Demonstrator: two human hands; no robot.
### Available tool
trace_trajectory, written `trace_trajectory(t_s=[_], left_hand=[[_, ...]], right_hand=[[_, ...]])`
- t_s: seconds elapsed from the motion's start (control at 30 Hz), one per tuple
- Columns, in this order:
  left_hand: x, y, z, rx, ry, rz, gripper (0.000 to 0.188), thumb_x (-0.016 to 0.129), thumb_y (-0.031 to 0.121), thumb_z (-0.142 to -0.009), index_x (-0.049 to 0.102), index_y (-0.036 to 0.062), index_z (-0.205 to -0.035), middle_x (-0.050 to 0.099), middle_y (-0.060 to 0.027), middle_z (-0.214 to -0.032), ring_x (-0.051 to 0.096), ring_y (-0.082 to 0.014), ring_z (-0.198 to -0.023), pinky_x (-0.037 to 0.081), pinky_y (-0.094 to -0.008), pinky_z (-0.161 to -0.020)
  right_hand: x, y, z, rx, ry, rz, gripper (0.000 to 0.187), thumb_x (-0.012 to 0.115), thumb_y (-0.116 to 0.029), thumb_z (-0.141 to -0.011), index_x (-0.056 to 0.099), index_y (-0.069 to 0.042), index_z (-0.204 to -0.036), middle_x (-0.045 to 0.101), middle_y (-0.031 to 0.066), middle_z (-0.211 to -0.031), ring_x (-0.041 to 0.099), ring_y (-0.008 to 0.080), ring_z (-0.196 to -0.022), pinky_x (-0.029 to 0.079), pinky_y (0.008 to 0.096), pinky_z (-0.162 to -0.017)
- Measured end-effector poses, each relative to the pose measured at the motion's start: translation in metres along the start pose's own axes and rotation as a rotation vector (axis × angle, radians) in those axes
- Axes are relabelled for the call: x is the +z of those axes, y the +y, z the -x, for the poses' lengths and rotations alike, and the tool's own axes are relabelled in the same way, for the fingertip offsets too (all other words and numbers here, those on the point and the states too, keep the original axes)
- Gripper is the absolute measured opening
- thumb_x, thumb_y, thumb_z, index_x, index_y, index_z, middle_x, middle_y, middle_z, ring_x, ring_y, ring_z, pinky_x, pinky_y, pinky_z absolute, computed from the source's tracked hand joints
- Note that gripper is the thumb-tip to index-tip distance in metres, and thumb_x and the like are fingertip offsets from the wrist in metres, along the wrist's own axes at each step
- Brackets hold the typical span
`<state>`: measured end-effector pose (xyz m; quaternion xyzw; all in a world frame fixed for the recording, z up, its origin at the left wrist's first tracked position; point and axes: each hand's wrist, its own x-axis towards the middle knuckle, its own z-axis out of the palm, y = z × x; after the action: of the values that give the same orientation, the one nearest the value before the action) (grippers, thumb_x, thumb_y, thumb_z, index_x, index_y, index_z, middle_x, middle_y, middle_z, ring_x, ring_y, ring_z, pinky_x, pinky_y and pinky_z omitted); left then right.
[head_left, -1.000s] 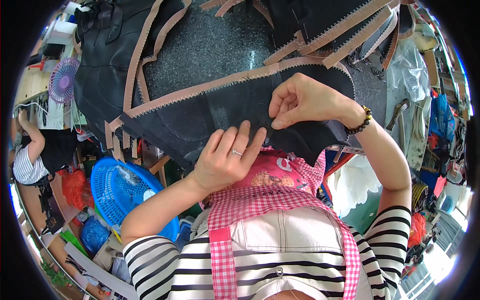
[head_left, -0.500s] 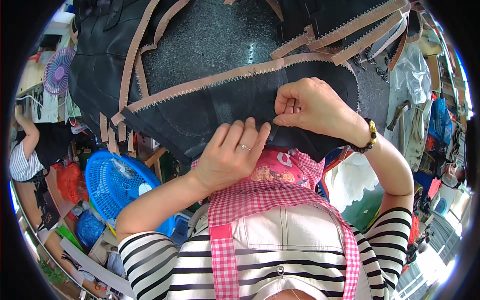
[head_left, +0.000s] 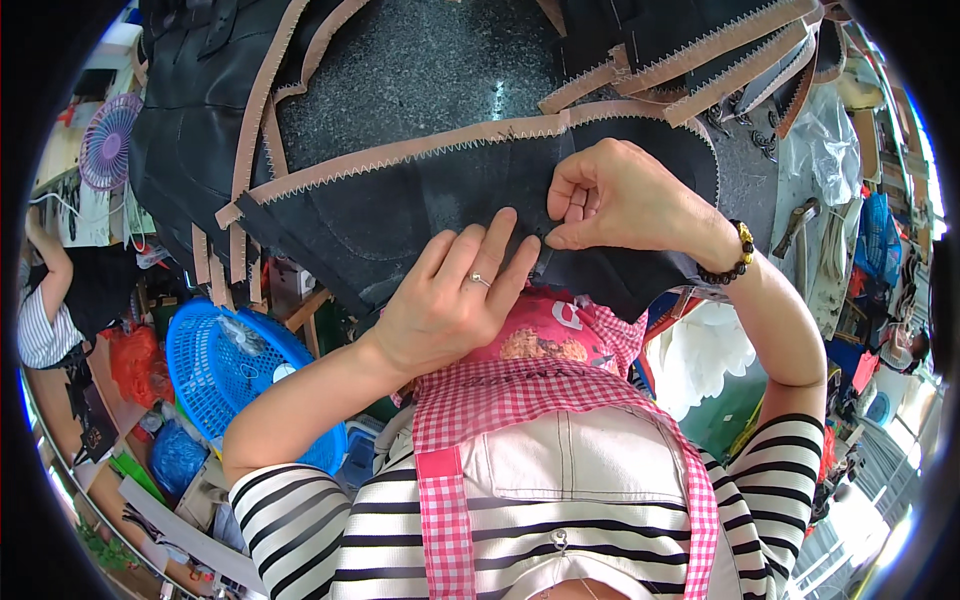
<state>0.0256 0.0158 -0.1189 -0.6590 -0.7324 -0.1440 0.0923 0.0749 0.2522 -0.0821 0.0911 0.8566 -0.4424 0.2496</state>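
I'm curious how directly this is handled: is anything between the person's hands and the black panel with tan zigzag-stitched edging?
Nothing visible: the left hand lies spread over the black panel, the right hand curled over it; exact contact is unclear.

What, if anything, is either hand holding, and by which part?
Cannot be told: left hand and right hand are over the black panel, with any grip hidden.

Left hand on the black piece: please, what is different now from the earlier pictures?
The ringed finger of the left hand now stretches farther forward over the black piece. No grasp or release is visible. The right hand stays bent over the same piece, and its brown trim looks unchanged.
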Motion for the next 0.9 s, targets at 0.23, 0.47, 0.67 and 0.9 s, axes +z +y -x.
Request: trace_trajectory(t_s=[0.23,0.47,0.67,0.9], left_hand=[[-0.004,-0.001,-0.006,0.006,-0.048,0.013,0.043,0.060,0.012,-0.076,0.066,0.0045,-0.118,0.061,-0.0207,-0.124,0.059,-0.0269,-0.093,0.051,-0.0348,-0.078],[-0.002,0.002,-0.003,0.040,-0.058,-0.066,0.045,0.060,0.011,-0.076,0.065,0.0014,-0.119,0.062,-0.0209,-0.124,0.060,-0.0278,-0.095,0.051,-0.0350,-0.079],[0.013,-0.002,0.015,-0.002,0.131,0.019,0.041,0.060,0.010,-0.075,0.065,-0.0024,-0.114,0.062,-0.0218,-0.122,0.061,-0.0292,-0.101,0.052,-0.0371,-0.086],[0.011,-0.003,0.011,-0.038,0.054,0.009,0.047,0.061,0.007,-0.077,0.062,0.0030,-0.124,0.058,-0.0182,-0.128,0.061,-0.0277,-0.102,0.052,-0.0394,-0.087]], right_hand=[[0.004,-0.008,0.000,0.031,0.094,0.082,0.022,0.081,-0.018,-0.064,0.070,-0.001,-0.074,0.069,0.0101,-0.068,0.068,0.0212,-0.067,0.053,0.0326,-0.066],[-0.002,-0.001,-0.007,0.092,-0.004,-0.081,0.021,0.085,-0.014,-0.067,0.070,0.001,-0.072,0.068,0.0073,-0.064,0.064,0.0125,-0.059,0.050,0.0277,-0.058],[0.003,-0.011,-0.001,0.060,0.084,0.148,0.015,0.080,-0.017,-0.071,0.072,-0.004,-0.074,0.068,0.0091,-0.065,0.068,0.0196,-0.067,0.052,0.0306,-0.064],[-0.016,0.009,0.039,-0.137,0.478,-0.038,0.021,0.077,-0.020,-0.078,0.071,-0.003,-0.089,0.070,0.0053,-0.075,0.066,0.0120,-0.067,0.051,0.0292,-0.063]])
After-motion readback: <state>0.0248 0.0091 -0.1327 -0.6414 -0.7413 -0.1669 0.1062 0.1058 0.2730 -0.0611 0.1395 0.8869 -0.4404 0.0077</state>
